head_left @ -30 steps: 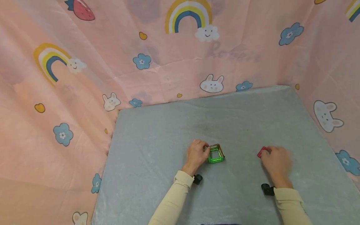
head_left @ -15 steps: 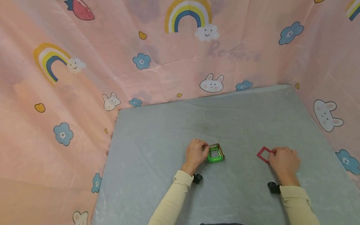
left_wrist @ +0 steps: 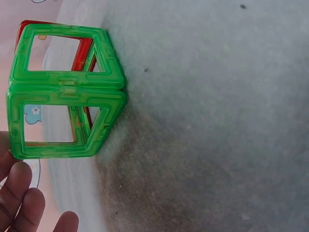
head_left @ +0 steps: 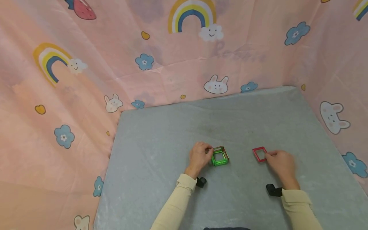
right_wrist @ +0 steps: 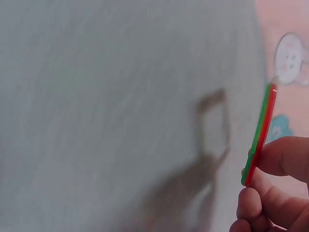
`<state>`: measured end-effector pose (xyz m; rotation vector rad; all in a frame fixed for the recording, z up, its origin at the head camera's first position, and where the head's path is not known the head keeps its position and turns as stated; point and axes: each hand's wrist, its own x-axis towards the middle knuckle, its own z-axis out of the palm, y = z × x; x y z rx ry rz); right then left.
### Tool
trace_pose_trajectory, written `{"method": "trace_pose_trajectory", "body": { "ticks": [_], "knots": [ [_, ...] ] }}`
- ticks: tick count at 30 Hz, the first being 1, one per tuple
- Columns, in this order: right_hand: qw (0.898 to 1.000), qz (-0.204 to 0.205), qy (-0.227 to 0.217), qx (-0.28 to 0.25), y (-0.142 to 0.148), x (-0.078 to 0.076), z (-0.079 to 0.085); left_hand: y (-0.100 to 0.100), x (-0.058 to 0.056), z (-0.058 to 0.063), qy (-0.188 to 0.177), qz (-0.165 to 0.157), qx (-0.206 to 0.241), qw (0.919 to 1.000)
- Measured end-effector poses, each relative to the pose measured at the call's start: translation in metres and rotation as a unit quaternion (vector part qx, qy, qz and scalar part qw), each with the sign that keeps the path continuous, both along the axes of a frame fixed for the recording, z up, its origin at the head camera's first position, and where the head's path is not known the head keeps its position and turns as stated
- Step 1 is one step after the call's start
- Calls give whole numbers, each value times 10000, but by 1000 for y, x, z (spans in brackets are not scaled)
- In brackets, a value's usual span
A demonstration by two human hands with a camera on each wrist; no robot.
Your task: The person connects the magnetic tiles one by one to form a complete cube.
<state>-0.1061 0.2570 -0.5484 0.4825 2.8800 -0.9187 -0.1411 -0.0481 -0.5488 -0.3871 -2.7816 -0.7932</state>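
My left hand (head_left: pixel 199 158) pinches the left side of a small open box of magnetic tiles (head_left: pixel 220 163), with fingers and thumb at its corner. In the left wrist view, green tile frames (left_wrist: pixel 67 87) meet at an edge and a red tile (left_wrist: pixel 82 55) shows behind them. Off to the right, my right hand (head_left: pixel 283 164) holds a red square magnetic tile (head_left: pixel 255 155) by its near right edge, apart from the box. Seen edge-on in the right wrist view, that tile (right_wrist: pixel 261 130) is red on one face and green on the other; whether it is two stacked tiles, I cannot tell.
A grey cloth-covered table (head_left: pixel 161 137) lies under both hands. Pink patterned curtain (head_left: pixel 178 73) rises along its back and sides. A black wrist camera (head_left: pixel 273 190) sits at the right wrist, another (head_left: pixel 201 182) at the left.
My right hand shifted right, then came back left with the red tile, which has turned and shows its square outline more fully. The left hand and the box have stayed put.
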Motion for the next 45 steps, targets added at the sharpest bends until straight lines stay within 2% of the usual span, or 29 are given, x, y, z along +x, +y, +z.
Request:
{"method": "trace_pose_trajectory", "body": {
  "ticks": [11,17,23,33,45],
  "knots": [
    [9937,-48,-11,-1120,-77,-15,18,-4,0,-3,-227,-148,413,9988],
    [9909,-55,-54,-1342,-104,-18,19,-5,0,-3,-368,-213,515,9978],
    [9910,9,132,-1336,-116,-15,19,-5,1,-3,-529,-200,593,9966],
    [9907,254,501,-1239,-129,-11,22,-6,0,-5,-516,-177,837,9950],
    [9908,325,343,-1265,-131,-10,26,-7,1,-4,-494,-203,1092,9926]
  ]
}}
